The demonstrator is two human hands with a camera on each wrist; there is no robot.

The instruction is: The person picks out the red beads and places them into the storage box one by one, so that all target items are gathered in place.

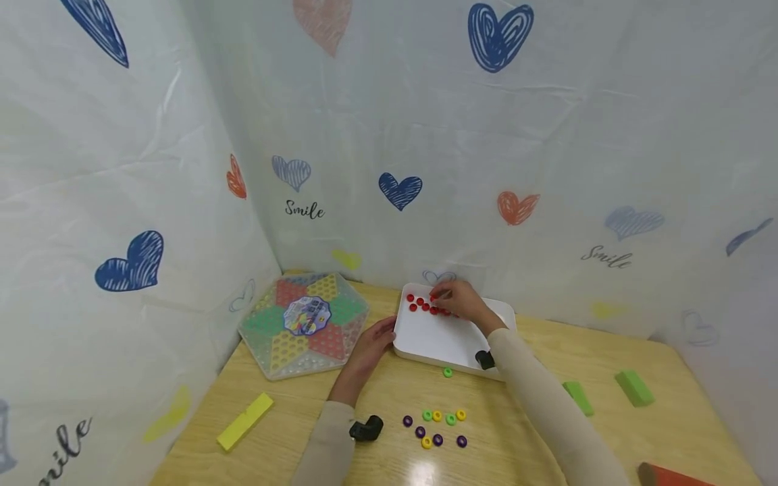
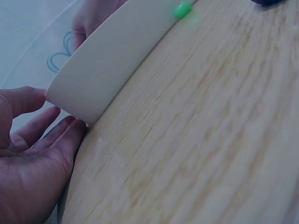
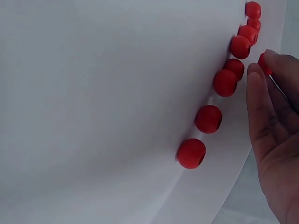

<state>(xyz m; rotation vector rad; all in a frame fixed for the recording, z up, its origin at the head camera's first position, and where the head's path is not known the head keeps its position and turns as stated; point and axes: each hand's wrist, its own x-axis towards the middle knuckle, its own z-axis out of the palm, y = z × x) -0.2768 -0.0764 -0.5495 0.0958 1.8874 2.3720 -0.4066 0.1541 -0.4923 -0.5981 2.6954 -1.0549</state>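
Note:
A shallow white tray (image 1: 437, 341) stands on the table, with several red beads (image 1: 425, 307) in loose rows along its far side. My left hand (image 1: 372, 343) holds the tray's near left corner. In the left wrist view, the left thumb touches the upper rim and the fingers (image 2: 70, 135) lie low against the wall. Over the tray's far side, my right hand (image 1: 458, 298) pinches one red bead (image 3: 265, 64) between thumb and forefinger. Below its fingertips, red beads with holes (image 3: 209, 119) line the tray wall in the right wrist view.
Green, yellow and purple rings (image 1: 437, 440) lie scattered near me; one green ring (image 1: 448, 372) sits by the tray's front edge. A hexagonal game board (image 1: 306, 315) is left of the tray. A yellow block (image 1: 245, 422) and green blocks (image 1: 635, 388) flank the work area.

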